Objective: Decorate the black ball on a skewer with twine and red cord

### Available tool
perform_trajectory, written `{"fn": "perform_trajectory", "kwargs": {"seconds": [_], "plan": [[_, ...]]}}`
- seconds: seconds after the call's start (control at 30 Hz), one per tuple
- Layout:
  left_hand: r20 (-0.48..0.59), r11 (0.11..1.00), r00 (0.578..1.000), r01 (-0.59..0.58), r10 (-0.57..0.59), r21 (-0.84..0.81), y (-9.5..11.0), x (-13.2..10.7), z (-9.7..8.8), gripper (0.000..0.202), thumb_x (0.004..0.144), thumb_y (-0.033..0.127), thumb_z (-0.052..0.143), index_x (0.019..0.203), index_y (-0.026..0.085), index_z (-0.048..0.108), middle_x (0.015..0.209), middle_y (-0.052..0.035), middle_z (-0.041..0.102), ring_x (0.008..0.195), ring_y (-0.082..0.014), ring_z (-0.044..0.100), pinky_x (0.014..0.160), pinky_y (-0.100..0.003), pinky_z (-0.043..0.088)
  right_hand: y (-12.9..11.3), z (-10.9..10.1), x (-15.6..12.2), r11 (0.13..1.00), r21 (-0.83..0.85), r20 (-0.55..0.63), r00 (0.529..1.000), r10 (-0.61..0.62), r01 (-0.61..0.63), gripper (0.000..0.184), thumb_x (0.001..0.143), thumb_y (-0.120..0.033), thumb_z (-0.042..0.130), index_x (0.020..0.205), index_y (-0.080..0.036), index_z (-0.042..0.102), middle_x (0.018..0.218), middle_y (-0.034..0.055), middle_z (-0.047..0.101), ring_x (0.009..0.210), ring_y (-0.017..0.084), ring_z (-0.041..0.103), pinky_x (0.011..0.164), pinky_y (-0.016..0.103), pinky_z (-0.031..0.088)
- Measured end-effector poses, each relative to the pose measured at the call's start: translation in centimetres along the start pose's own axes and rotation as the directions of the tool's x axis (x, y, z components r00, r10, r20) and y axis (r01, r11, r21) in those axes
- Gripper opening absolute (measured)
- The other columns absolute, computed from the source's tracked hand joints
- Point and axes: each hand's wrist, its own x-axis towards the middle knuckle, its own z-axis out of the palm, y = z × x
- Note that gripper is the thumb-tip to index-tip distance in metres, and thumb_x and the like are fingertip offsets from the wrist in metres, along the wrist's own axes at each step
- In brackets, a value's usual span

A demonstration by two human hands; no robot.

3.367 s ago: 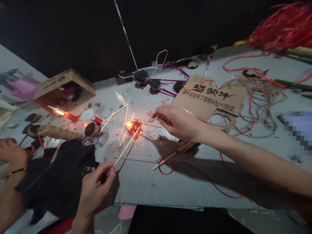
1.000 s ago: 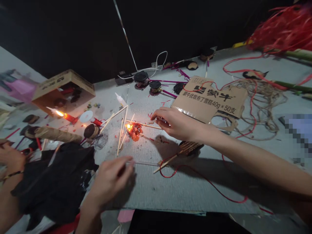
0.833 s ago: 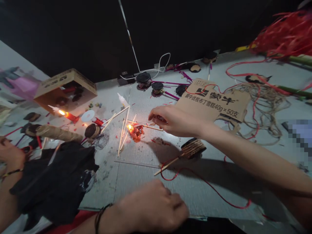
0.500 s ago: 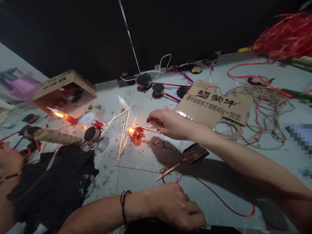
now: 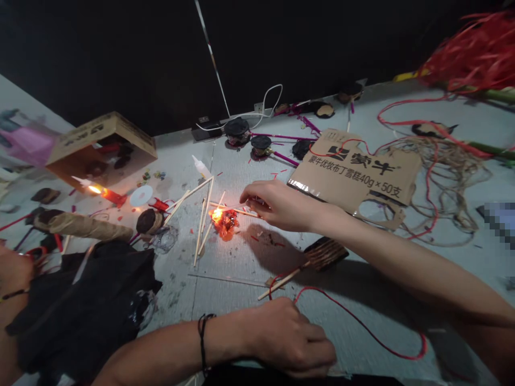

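Dim scene, black wall behind. Small fire (image 5: 222,222) and candle flame (image 5: 95,189) glow orange, cores blown out. My right hand (image 5: 273,205) casts a soft shadow (image 5: 269,249) on the desk (image 5: 241,292). Edges bowed, slightly soft.

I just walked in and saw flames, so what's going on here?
A person's right hand is pinched just beside a small fire burning among thin wooden sticks on a grey board. Their left hand sits curled on the board near a red cord. Another person's hand shows at far left, past a black cloth.
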Motion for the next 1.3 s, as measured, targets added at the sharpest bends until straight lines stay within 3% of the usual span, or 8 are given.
{"fn": "perform_trajectory", "kwargs": {"seconds": [0.07, 0.13, 0.27, 0.4, 0.73, 0.93, 1.07, 1.3], "plan": [[-0.063, 0.99, 0.998, 0.026, -0.018, 0.14, 0.2, -0.3, -1.4, 0.021, 0.106, 0.024, 0.062, 0.087, 0.018, 0.065, 0.069, 0.0025, 0.064, 0.052, -0.0114, 0.057, 0.043, -0.032, 0.035, -0.1, 0.0, -0.1, 1.0, 0.004, -0.002, 1.0, 0.002, -0.002, 0.027, 0.104, -0.004, 0.052, 0.113, -0.016, 0.075, 0.118, 0.0133, 0.081, 0.107, 0.024, 0.072, 0.091, 0.033, 0.05], [-0.174, 0.958, 0.974, 0.182, -0.145, 0.22, 0.2, -1.1, -2.9, 0.013, 0.104, 0.017, 0.06, 0.091, 0.017, 0.064, 0.073, 0.0005, 0.065, 0.056, -0.0139, 0.058, 0.048, -0.034, 0.039, -0.1, 0.0, -0.1, 1.0, 0.011, -0.005, 1.0, 0.002, -0.002, 0.027, 0.104, -0.005, 0.052, 0.112, -0.015, 0.075, 0.118, 0.0142, 0.082, 0.107, 0.024, 0.072, 0.091, 0.033, 0.05], [-0.416, 0.846, 0.796, 0.523, -0.441, 0.103, -0.9, -3.1, -4.3, 0.028, 0.112, 0.031, 0.051, 0.087, 0.021, 0.057, 0.068, 0.0022, 0.059, 0.055, -0.0139, 0.053, 0.049, -0.032, 0.039, 0.0, 0.1, -0.1, 1.0, 0.013, -0.004, 1.0, -0.019, 0.019, 0.026, 0.105, -0.005, 0.052, 0.111, -0.014, 0.075, 0.118, 0.0154, 0.082, 0.106, 0.025, 0.072, 0.092, 0.034, 0.05], [-0.359, 0.77, 0.73, 0.636, -0.582, 0.045, -1.7, -3.7, -3.4, 0.034, 0.109, 0.05, 0.058, 0.09, 0.021, 0.058, 0.075, -0.0001, 0.061, 0.06, -0.0162, 0.056, 0.051, -0.03, 0.04, 0.3, 0.4, 0.0, 1.0, 0.001, -0.012, 0.999, -0.03, 0.03, 0.025, 0.104, -0.006, 0.053, 0.111, -0.017, 0.075, 0.117, 0.0132, 0.081, 0.106, 0.024, 0.072, 0.092, 0.032, 0.05], [-0.292, 0.761, 0.745, 0.644, -0.6, 0.08, -2.1, -3.6, -2.5, 0.028, 0.11, 0.038, 0.054, 0.094, 0.018, 0.066, 0.087, -0.0052, 0.071, 0.065, -0.0178, 0.064, 0.053, -0.032, 0.039, 0.4, 0.8, -0.6, 1.0, -0.008, -0.057, 0.998, -0.013, 0.012, 0.026, 0.103, -0.009, 0.055, 0.117, -0.016, 0.076, 0.116, 0.0135, 0.081, 0.101, 0.025, 0.072, 0.086, 0.034, 0.051], [-0.283, 0.8, 0.787, 0.592, -0.549, 0.095, -2.5, -3.6, -2.2, 0.022, 0.108, 0.028, 0.053, 0.097, 0.018, 0.069, 0.084, -0.0036, 0.07, 0.068, -0.0165, 0.065, 0.054, -0.031, 0.038, 0.4, 1.2, -0.5, 0.999, -0.013, -0.053, 0.998, -0.046, 0.045, 0.026, 0.104, -0.009, 0.055, 0.114, -0.016, 0.077, 0.116, 0.0147, 0.081, 0.104, 0.026, 0.073, 0.088, 0.035, 0.052], [-0.304, 0.798, 0.776, 0.598, -0.553, 0.077, -2.8, -3.6, -2.0, 0.024, 0.107, 0.027, 0.054, 0.09, 0.018, 0.068, 0.083, -0.0041, 0.069, 0.069, -0.0159, 0.064, 0.054, -0.029, 0.037, 0.3, 1.4, -0.4, 0.997, 0.005, -0.071, 0.995, -0.072, 0.072, 0.024, 0.104, -0.011, 0.055, 0.113, -0.017, 0.077, 0.112, 0.0139, 0.08, 0.101, 0.025, 0.073, 0.086, 0.036, 0.051], [-0.345, 0.815, 0.754, 0.577, -0.559, -0.059, -2.5, -3.6, -2.3, 0.025, 0.111, 0.025, 0.05, 0.098, 0.016, 0.069, 0.083, -0.0041, 0.071, 0.068, -0.0164, 0.064, 0.058, -0.03, 0.041, 0.7, 1.9, -0.3, 0.997, -0.01, -0.079, 0.994, -0.08, 0.08, 0.024, 0.104, -0.009, 0.056, 0.113, -0.017, 0.077, 0.113, 0.0126, 0.08, 0.101, 0.024, 0.073, 0.087, 0.033, 0.051]]}}
